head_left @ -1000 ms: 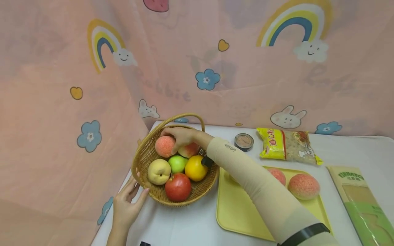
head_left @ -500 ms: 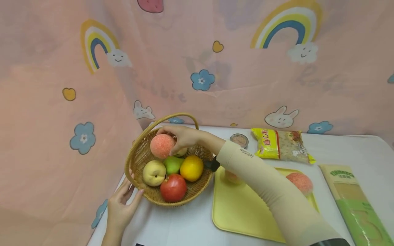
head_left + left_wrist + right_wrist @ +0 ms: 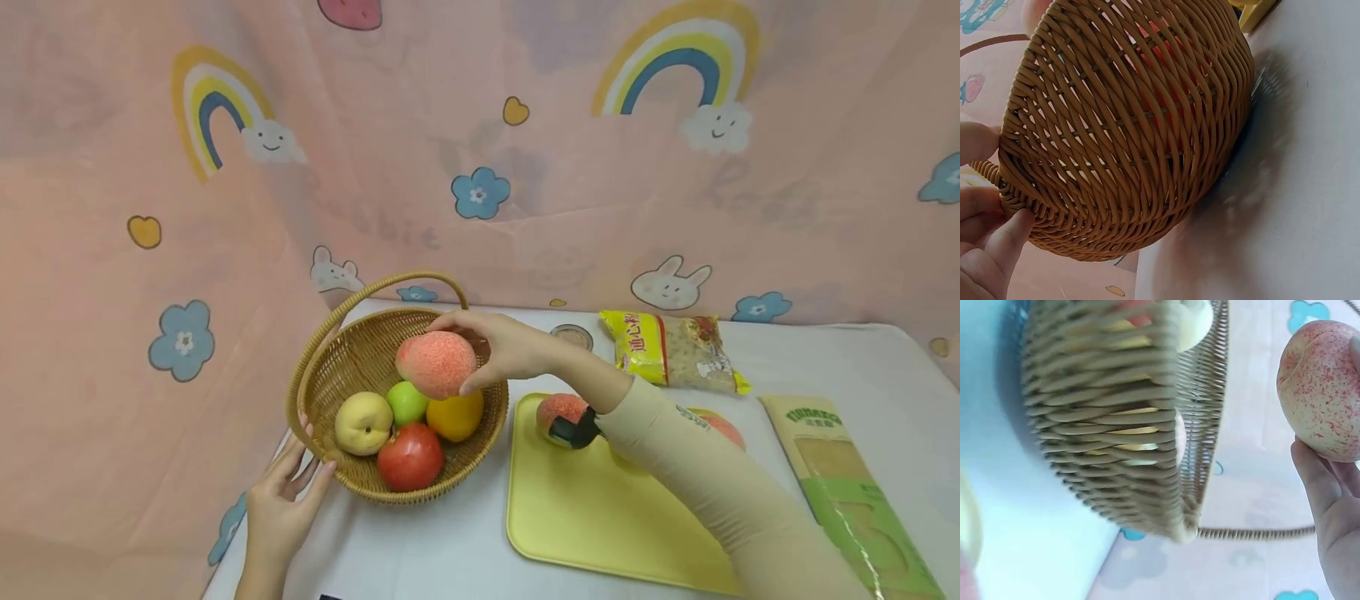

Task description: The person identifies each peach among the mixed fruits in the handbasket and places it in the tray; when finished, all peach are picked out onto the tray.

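Note:
In the head view a wicker basket (image 3: 471,467) holds a pale yellow peach (image 3: 363,423), a green fruit (image 3: 407,403), a red fruit (image 3: 410,457) and an orange-yellow fruit (image 3: 455,415). My right hand (image 3: 510,346) grips a pink peach (image 3: 442,364) above the basket's right part; another pink fruit shows partly behind it. The right wrist view has this peach (image 3: 1322,390) held up outside the rim, in the fingers of my right hand (image 3: 1335,512). My left hand (image 3: 281,500) pinches the basket's left rim; in the left wrist view its fingertips (image 3: 1013,234) lie on the wicker.
Right of the basket lies a yellow tray (image 3: 600,508) with a pink peach (image 3: 562,410) and another partly behind the right sleeve (image 3: 720,467). Farther back are a round container (image 3: 572,335) and a yellow pasta bag (image 3: 667,350). A green-and-tan packet (image 3: 847,492) lies far right.
My right hand has lifted the pink peach and carried it rightward, from the basket's upper left to above its right part. My left hand has stayed on the rim. The head view has shifted slightly.

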`<state>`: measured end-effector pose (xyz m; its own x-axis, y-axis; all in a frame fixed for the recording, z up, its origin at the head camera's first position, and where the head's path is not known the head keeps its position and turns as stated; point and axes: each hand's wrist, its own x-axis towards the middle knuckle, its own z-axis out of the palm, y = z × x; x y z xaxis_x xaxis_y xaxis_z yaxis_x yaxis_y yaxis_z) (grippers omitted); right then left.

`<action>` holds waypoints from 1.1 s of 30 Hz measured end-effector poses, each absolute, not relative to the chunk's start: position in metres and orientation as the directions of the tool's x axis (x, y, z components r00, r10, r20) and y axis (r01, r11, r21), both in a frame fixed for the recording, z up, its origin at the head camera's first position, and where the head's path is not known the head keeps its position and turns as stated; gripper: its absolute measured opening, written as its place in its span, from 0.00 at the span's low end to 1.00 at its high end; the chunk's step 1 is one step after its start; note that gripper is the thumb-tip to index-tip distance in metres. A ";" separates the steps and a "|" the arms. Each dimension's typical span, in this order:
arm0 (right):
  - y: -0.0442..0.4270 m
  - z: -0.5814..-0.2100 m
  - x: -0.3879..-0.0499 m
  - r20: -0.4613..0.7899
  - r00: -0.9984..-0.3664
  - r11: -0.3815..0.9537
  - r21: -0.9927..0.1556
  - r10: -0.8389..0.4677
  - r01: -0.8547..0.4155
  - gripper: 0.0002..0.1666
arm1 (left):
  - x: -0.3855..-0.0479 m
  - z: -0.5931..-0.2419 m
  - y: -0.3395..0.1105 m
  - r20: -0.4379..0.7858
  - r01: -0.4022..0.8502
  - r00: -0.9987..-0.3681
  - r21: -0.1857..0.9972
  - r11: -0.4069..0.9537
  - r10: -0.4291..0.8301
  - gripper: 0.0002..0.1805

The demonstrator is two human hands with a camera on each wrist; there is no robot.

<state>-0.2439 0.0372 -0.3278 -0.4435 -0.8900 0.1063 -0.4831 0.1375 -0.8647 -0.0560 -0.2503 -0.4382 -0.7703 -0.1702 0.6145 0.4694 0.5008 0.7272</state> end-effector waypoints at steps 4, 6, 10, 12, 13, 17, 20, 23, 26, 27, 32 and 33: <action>0.065 -0.334 -0.231 0.125 -0.498 0.147 -0.870 -0.858 -0.471 0.44 | -0.056 -0.439 -0.251 0.612 0.468 -0.773 0.727 0.503 -0.166 0.33; 0.080 -0.339 -0.224 0.125 -0.529 0.156 -0.877 -0.839 -0.455 0.45 | -0.056 -0.440 -0.251 0.609 0.461 -0.776 0.726 0.510 -0.165 0.33; 0.109 -0.352 -0.208 0.109 -0.590 0.178 -0.896 -0.800 -0.407 0.45 | -0.055 -0.442 -0.251 0.609 0.471 -0.775 0.734 0.490 -0.168 0.33; 0.122 -0.360 -0.201 0.091 -0.620 0.205 -0.898 -0.779 -0.389 0.45 | -0.055 -0.443 -0.251 0.617 0.490 -0.770 0.735 0.469 -0.163 0.32; 0.129 -0.364 -0.197 0.078 -0.635 0.219 -0.901 -0.769 -0.376 0.45 | -0.055 -0.443 -0.251 0.621 0.500 -0.767 0.736 0.457 -0.162 0.32; 0.151 -0.383 -0.188 0.051 -0.669 0.259 -0.898 -0.742 -0.355 0.46 | -0.058 -0.443 -0.253 0.634 0.524 -0.759 0.731 0.438 -0.150 0.32; 0.162 -0.395 -0.181 0.049 -0.679 0.260 -0.902 -0.733 -0.345 0.46 | -0.060 -0.442 -0.253 0.637 0.529 -0.757 0.729 0.435 -0.147 0.32; 0.171 -0.406 -0.170 0.046 -0.685 0.259 -0.906 -0.727 -0.335 0.46 | -0.061 -0.441 -0.251 0.634 0.526 -0.759 0.730 0.437 -0.145 0.32; 0.176 -0.417 -0.157 0.013 -0.694 0.275 -0.913 -0.719 -0.302 0.44 | -0.060 -0.441 -0.250 0.620 0.510 -0.769 0.741 0.436 -0.154 0.32; 0.177 -0.420 -0.153 -0.007 -0.698 0.290 -0.912 -0.716 -0.289 0.44 | -0.059 -0.441 -0.250 0.613 0.503 -0.773 0.747 0.435 -0.160 0.32; 0.173 -0.439 -0.138 -0.083 -0.679 0.340 -0.905 -0.729 -0.254 0.42 | -0.056 -0.441 -0.251 0.597 0.485 -0.783 0.763 0.428 -0.177 0.32; 0.172 -0.442 -0.137 -0.088 -0.673 0.339 -0.907 -0.734 -0.251 0.42 | -0.056 -0.441 -0.251 0.598 0.486 -0.782 0.762 0.428 -0.176 0.32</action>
